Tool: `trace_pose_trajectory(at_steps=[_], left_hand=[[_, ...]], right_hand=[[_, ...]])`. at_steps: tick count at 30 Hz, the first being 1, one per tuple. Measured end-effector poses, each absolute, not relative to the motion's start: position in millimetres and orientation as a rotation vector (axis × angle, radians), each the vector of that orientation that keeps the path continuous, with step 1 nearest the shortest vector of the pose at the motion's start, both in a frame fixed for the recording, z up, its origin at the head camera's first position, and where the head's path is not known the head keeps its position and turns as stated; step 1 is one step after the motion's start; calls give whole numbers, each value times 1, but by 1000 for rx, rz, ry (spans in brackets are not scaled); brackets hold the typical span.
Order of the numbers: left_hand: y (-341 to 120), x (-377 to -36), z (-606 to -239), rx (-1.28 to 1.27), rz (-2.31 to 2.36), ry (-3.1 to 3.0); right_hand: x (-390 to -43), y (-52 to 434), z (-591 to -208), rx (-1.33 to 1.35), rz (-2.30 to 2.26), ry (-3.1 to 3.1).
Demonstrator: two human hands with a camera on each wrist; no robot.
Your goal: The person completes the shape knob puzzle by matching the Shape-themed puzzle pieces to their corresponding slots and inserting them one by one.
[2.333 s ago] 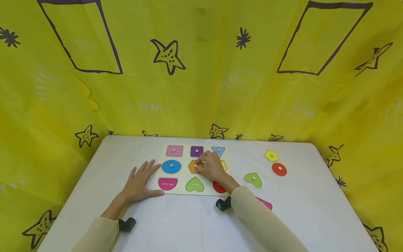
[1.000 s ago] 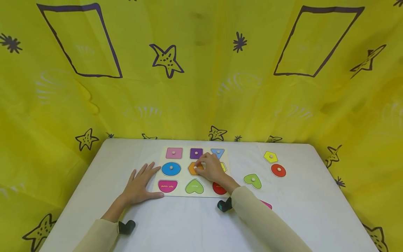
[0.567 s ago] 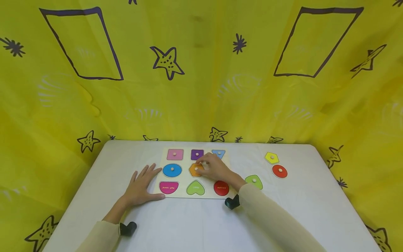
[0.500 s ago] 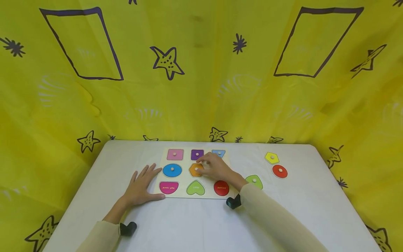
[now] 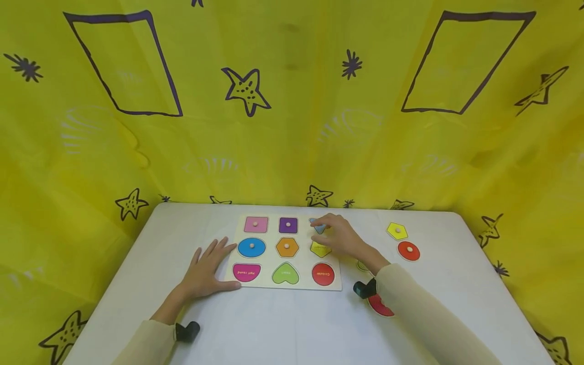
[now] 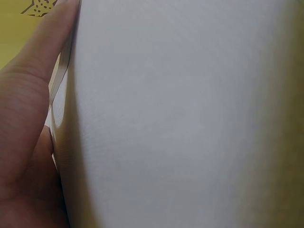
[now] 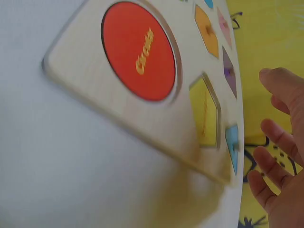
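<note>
A wooden peg puzzle board (image 5: 305,285) lies on the white table. My left hand (image 5: 205,271) rests at its left edge, fingers spread, thumb against the near corner; in the left wrist view the thumb (image 6: 33,61) lies along the board's side. Above the board's right side hovers my right hand (image 5: 342,235), fingers loosely bent and holding nothing, as the right wrist view of the hand (image 7: 285,152) confirms. The orange hexagon (image 5: 286,247) sits in its slot, knob up. Partly behind my right fingers are the blue triangle (image 5: 318,226) and the yellow pentagon slot (image 5: 321,249).
Right of the board lie a yellow pentagon piece (image 5: 397,231), a red circle piece (image 5: 409,251), and a pinkish-red half-round piece (image 5: 379,305) partly under the right sleeve. My right wrist covers most of the green heart piece (image 5: 362,265). A yellow curtain (image 5: 292,142) surrounds the table.
My right hand has let go of the orange hexagon's knob and moved right, off the hexagon and over the board's right column. My left hand stays at the board's edge.
</note>
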State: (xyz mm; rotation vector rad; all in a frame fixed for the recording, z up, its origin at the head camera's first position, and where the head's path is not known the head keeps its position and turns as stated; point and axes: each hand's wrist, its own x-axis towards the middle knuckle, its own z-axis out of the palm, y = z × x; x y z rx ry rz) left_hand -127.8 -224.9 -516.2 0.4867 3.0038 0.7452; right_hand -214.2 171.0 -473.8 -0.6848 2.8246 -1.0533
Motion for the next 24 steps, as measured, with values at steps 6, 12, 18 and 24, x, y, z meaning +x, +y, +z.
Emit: trace_pose_trajectory(at_steps=[6,12,18,24], left_hand=[[-224,-128,-514,449,716,2983],[-224,-130,-514,443,704,2985],[-226,-132,-518,437,677,2988],[-225,-132,-520,431,672,2992]], right_hand=[[-216,203,-472,-609,-1095,2874],[-216,233,-466,-536,-1119,2922],[-217,267,-466,-467,-1126,2974],[-215,297,-465,-434,-1154,3016]])
